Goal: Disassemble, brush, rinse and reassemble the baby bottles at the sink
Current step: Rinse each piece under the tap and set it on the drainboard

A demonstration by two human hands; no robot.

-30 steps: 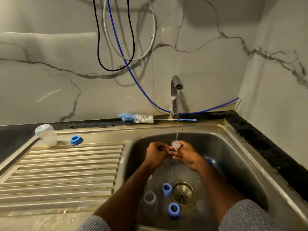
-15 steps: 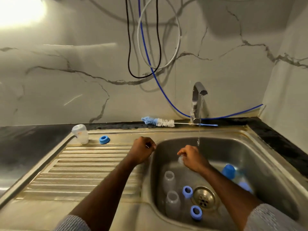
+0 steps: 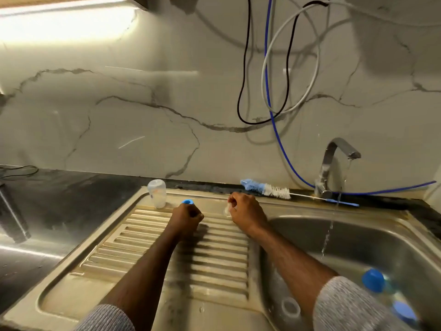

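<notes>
While water runs, right hand [image 3: 247, 212] pinches clear soft teat [image 3: 226, 209]; left hand [image 3: 187, 217] fisted over ribbed steel drainboard [image 3: 214, 266], grip contents unclear.

A kitchen — steel sink [image 3: 358, 225], tap [image 3: 334, 161], marble-look backsplash [image 3: 143, 103].

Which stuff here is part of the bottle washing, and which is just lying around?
Job: clear teat in right hand; blue ring; bottle; bottle brush; tap.
Lying about: hanging cables; black cord.
</notes>
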